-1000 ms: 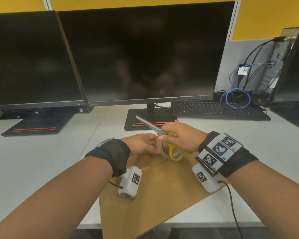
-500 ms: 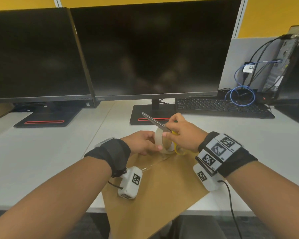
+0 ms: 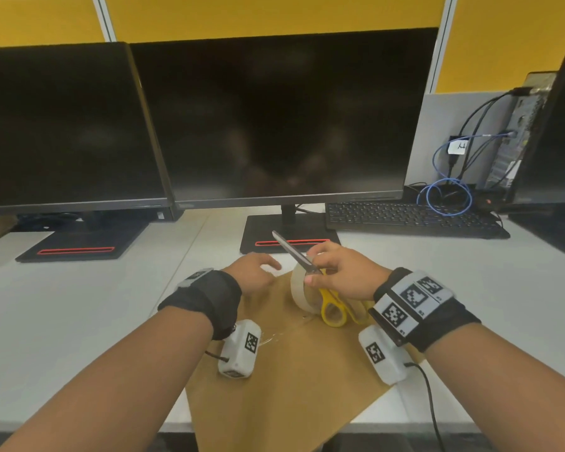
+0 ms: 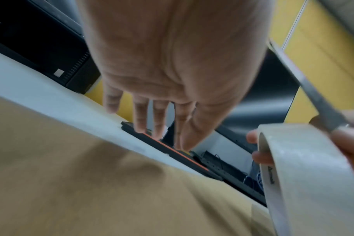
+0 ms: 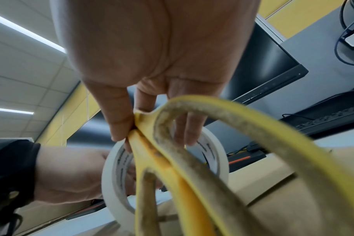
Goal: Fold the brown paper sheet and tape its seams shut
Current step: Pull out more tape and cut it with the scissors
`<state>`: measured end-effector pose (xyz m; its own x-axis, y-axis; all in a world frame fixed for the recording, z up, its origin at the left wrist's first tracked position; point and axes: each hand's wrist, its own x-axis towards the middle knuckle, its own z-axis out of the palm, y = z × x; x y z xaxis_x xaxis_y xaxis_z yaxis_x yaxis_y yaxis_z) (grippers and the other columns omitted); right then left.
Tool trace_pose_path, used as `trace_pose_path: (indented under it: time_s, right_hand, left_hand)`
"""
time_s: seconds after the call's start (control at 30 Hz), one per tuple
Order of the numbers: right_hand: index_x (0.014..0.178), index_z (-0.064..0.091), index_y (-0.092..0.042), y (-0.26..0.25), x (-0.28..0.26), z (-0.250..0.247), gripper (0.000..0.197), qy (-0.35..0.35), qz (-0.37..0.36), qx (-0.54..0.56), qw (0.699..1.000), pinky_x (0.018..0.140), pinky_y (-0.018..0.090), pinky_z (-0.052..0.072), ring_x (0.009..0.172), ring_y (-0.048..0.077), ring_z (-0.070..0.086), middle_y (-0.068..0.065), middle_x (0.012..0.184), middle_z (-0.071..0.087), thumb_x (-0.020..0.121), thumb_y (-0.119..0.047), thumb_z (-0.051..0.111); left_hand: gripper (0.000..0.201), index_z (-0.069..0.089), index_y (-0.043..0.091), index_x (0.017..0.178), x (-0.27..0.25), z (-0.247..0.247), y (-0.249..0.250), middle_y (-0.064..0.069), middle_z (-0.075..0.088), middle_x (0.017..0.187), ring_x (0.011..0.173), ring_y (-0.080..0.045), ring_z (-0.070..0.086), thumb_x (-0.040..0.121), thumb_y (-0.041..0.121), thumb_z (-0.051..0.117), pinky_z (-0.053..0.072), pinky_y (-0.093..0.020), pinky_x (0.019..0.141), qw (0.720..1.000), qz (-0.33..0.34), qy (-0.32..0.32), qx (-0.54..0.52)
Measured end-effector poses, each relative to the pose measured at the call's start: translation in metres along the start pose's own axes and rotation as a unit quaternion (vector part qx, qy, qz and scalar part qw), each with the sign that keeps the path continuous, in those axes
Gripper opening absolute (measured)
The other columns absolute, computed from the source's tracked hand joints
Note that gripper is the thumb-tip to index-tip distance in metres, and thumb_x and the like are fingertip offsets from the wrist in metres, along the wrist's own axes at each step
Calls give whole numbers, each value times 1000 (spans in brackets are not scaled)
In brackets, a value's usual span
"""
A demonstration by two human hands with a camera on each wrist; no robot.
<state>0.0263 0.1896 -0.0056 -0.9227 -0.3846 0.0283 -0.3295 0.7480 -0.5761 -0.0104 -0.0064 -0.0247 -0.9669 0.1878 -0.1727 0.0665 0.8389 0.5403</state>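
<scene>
The brown paper sheet [image 3: 294, 380] lies flat at the desk's front edge and hangs over it. My right hand [image 3: 313, 269] pinches closed yellow-handled scissors [image 3: 331, 308] together with a roll of pale tape [image 3: 298, 293] that stands on edge over the paper's far part. The blades [image 3: 289, 249] point up and left. In the right wrist view my thumb and fingers [image 5: 119, 127] clamp the handles [image 5: 172, 159] against the roll [image 5: 113, 180]. My left hand [image 3: 268, 265] hovers just left of the roll, fingers straight and holding nothing [image 4: 152, 132].
Two dark monitors [image 3: 274, 119] on black stands [image 3: 268, 236] fill the back of the white desk [image 3: 62, 314]. A black keyboard [image 3: 405, 218] and blue cables [image 3: 444, 194] sit at back right. A short shiny strip [image 3: 269, 337] shows on the paper.
My left hand has let go of the tape roll and drawn away to the left, opening. The right hand has lowered the roll and scissors toward the paper.
</scene>
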Motion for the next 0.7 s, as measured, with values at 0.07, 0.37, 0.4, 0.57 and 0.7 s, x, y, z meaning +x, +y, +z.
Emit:
trace_pose_path:
  time_s: [0.07,0.37,0.4,0.57,0.7]
  right_hand:
    - [65,53,-38,0,-1,0,28,5,0,10,1000,102,31,39,112,17,52,-3,121,49,87,-30,66]
    - [63,49,-41,-1,1,1,31,-5,-8,2,1000,104,37,39,116,18,49,-5,121,46,88,-32,64]
    - [62,49,-40,-2,1,1,31,-7,-10,-2,1000,104,37,39,116,17,49,-5,122,46,88,-32,64]
    - [83,66,-25,-7,2,0,12,-30,-9,-44,999,104,36,39,113,14,47,-4,131,45,89,-35,62]
    - [94,73,-12,-13,3,-6,25,-43,-27,-82,995,104,33,37,114,11,46,-2,128,49,89,-34,62]
  left_hand:
    - [43,53,23,134,7,5,-4,0,50,142,128,-20,47,91,30,58,35,-25,98,998,-50,3,28]
    - [49,55,13,128,14,16,5,-6,60,125,113,-25,58,86,34,67,47,-34,95,989,-102,3,104]
    - [46,57,13,125,13,16,5,-6,62,121,110,-25,59,85,34,69,48,-34,94,989,-106,0,104]
    - [47,58,11,123,9,11,7,-7,62,121,111,-25,58,84,34,71,46,-32,90,988,-128,-17,80]
    - [43,60,11,122,-5,2,5,-6,63,117,111,-25,58,87,35,67,45,-33,93,990,-125,-37,49]
